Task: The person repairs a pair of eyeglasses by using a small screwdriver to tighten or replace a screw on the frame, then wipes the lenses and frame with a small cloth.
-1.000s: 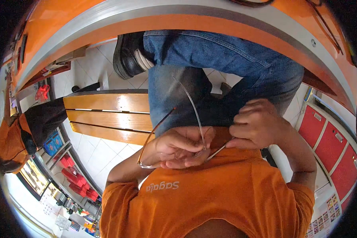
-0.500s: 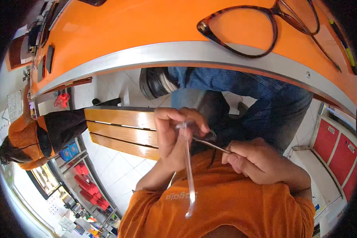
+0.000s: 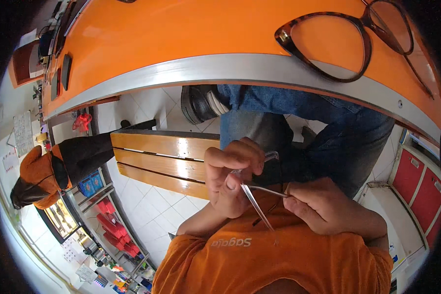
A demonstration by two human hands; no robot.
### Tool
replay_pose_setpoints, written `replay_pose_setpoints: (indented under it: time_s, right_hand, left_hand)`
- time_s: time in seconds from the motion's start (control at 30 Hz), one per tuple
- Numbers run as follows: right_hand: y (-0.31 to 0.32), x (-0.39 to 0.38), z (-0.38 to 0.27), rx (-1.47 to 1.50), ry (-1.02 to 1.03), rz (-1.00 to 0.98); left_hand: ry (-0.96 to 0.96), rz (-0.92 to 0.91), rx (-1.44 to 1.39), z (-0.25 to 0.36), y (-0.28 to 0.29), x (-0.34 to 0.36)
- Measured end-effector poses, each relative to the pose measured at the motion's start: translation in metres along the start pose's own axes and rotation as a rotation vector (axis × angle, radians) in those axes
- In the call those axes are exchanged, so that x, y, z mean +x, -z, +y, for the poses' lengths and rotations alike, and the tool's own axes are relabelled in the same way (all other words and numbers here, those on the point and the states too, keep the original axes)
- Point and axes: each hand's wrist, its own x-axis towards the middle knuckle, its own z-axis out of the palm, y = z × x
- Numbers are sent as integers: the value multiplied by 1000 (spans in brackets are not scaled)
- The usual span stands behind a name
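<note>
My left hand (image 3: 234, 176) pinches a piece of clear plastic between thumb and bent fingers. It looks like a transparent eyeglasses frame; a long clear arm (image 3: 257, 208) slants down to the right from it, and a clear bent end (image 3: 272, 156) shows beyond the fingertips. To the right, my right hand (image 3: 323, 206) is closed around a thin metal rod (image 3: 268, 190). The rod runs from the right fingertips toward the left thumb, close by the clear arm. Its handle, if any, is hidden in the right hand, and the contact point cannot be made out.
Tortoiseshell eyeglasses (image 3: 328, 73) lie on the orange table (image 3: 196, 29), by its metal edge. A slatted wooden bench (image 3: 157, 159) stands at left. Beyond it is another person (image 3: 41, 171) in orange, near shelves with red items (image 3: 115, 230). Red-fronted cabinets (image 3: 411, 181) stand at right.
The clear arm has swung from hanging almost straight down to slanting right. My left hand has turned and shifted slightly right; the right hand still grips the rod. The whole view has shifted a little.
</note>
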Motion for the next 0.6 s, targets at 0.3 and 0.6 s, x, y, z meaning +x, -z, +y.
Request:
replay_pose_setpoints:
  time_s: [0.3,0.6]
  right_hand:
    - [-2,1,3,-19,22,29]
    - [-3,-4,3,14,-20,2]
  left_hand:
    - [21,-21,5,-2,3,-2]
    - [-33,-44,94,0,3,-1]
